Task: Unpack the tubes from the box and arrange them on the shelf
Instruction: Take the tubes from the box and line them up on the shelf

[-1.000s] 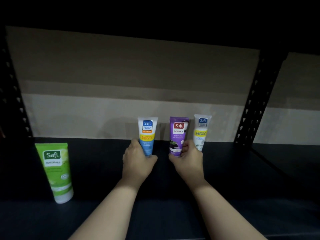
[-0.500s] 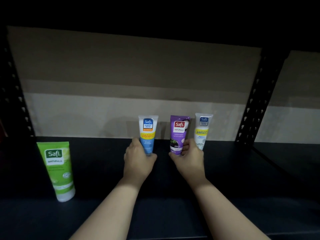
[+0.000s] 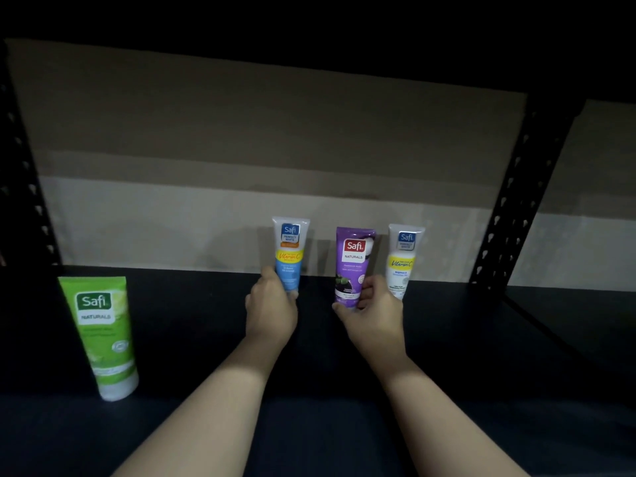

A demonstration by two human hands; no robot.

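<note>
Steadiness matters: left hand (image 3: 272, 306) grips the blue tube (image 3: 289, 254), right hand (image 3: 373, 309) pinches the purple tube (image 3: 353, 265) at 12 o'clock; seat both caps flat on the shelf (image 3: 206, 339)

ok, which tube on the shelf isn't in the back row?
The green Safi Naturals tube, standing alone at front left. The blue tube, purple tube and white tube line the back wall; left hand and right hand grip blue and purple.

Dark shelf (image 3: 192, 325) carries four upright tubes: green tube (image 3: 99, 335) at nine o'clock, blue tube (image 3: 289, 253), purple tube (image 3: 352, 266), white tube (image 3: 402, 259) at twelve.
</note>
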